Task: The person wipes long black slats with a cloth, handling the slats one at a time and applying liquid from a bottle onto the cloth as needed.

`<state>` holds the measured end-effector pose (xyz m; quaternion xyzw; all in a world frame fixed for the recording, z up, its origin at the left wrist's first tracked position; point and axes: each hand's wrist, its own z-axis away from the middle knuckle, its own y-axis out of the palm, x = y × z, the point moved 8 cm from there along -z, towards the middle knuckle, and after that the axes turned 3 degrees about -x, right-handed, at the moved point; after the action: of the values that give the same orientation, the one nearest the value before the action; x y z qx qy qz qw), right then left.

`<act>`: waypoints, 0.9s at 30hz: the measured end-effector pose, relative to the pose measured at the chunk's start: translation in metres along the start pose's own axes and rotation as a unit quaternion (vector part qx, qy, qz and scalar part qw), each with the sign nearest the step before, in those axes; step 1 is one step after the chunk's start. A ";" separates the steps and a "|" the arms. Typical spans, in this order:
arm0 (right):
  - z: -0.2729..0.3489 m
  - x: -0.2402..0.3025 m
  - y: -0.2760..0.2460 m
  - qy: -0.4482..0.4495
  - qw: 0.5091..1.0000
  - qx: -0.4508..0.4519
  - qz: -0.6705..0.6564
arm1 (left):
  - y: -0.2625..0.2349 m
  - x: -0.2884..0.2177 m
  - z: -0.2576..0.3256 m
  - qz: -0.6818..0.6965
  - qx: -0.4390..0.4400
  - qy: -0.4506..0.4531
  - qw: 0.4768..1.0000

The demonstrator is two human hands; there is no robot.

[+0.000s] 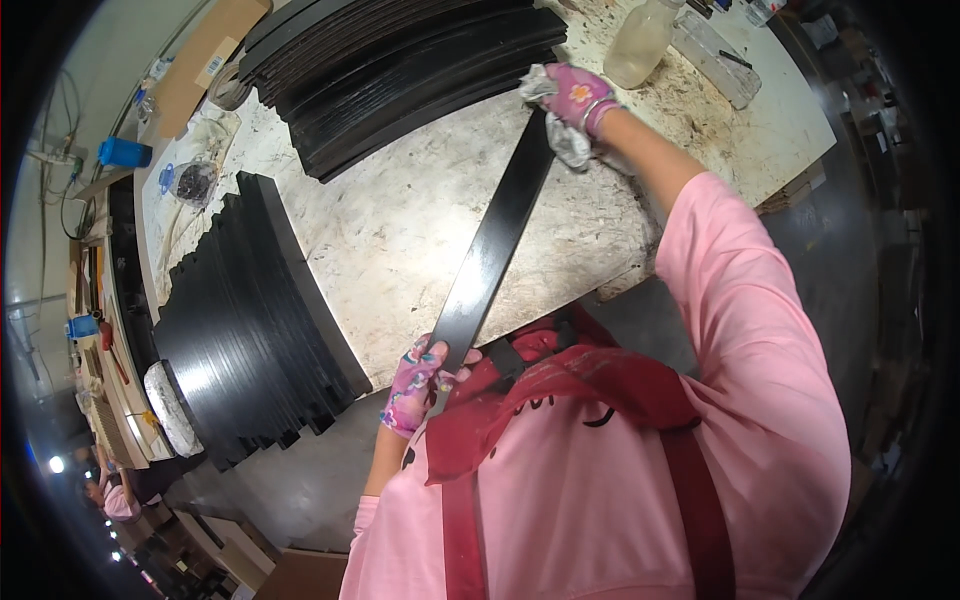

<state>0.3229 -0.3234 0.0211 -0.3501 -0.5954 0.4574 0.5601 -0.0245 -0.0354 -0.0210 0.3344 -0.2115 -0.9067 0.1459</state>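
Observation:
A long, glossy black slat (490, 250) runs aslant from the table's near edge up toward the back. Its near end is gripped in my left hand (408, 388), which wears a pink flowered fingerless glove and has its thumb on top. At the far end, my right hand (580, 95), gloved alike, is closed round a crumpled white cloth (570, 148) and presses it over the slat's tip. Left of the slat lies a fanned row of similar black slats (250, 310). A larger stack of black slats (400, 70) lies at the back.
Slats and tools share a stained white table (360, 230). Behind my right hand stand a cloudy jar (643, 42) and a pale block (715, 60). A clear plastic container (195, 183), a tape roll (228, 88) and cardboard (215, 60) sit at the left. Another person (118, 498) is far left.

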 end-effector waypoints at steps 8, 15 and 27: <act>0.073 0.073 0.028 -0.073 0.996 -0.011 0.057 | 0.001 -0.001 -0.006 0.017 0.059 0.076 0.995; 0.218 0.199 0.072 -0.455 0.880 0.077 -0.108 | 0.005 0.004 -0.008 0.147 0.054 0.018 0.988; 0.225 0.242 0.061 -0.401 0.862 0.275 -0.144 | 0.027 -0.011 -0.010 0.218 0.017 0.009 0.976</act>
<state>0.0644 -0.1121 0.0584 0.1218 -0.6622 0.6179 0.4060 -0.0063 -0.0569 -0.0085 0.2907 -0.2931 -0.8465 0.3362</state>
